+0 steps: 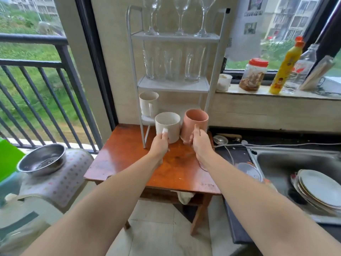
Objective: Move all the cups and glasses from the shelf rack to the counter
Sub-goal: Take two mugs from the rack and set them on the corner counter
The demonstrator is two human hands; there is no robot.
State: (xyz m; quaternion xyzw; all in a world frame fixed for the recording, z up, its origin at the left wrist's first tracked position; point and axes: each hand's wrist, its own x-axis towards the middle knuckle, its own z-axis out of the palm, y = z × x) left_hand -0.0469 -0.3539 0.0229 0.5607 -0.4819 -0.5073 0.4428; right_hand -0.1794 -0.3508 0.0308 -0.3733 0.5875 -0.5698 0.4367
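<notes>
A white three-tier shelf rack (135, 58) stands at the back of a small wooden table (121, 159). Three wine glasses (181, 15) stand on its top shelf, several clear tumblers (173, 63) on the middle shelf, and one white mug (148, 103) on the bottom shelf at the left. My left hand (160, 145) grips the handle of a second white mug (168, 124), held in front of the bottom shelf. My right hand (201, 143) grips the handle of a pink mug (195, 124), tilted slightly, just right of the white one.
A dark counter (234, 156) with a steel sink (287, 163) holding stacked plates (321, 189) lies to the right. A cable crosses the counter. Jars and bottles (284, 67) line the window sill. A steel bowl (42, 159) sits on a covered stool at the left.
</notes>
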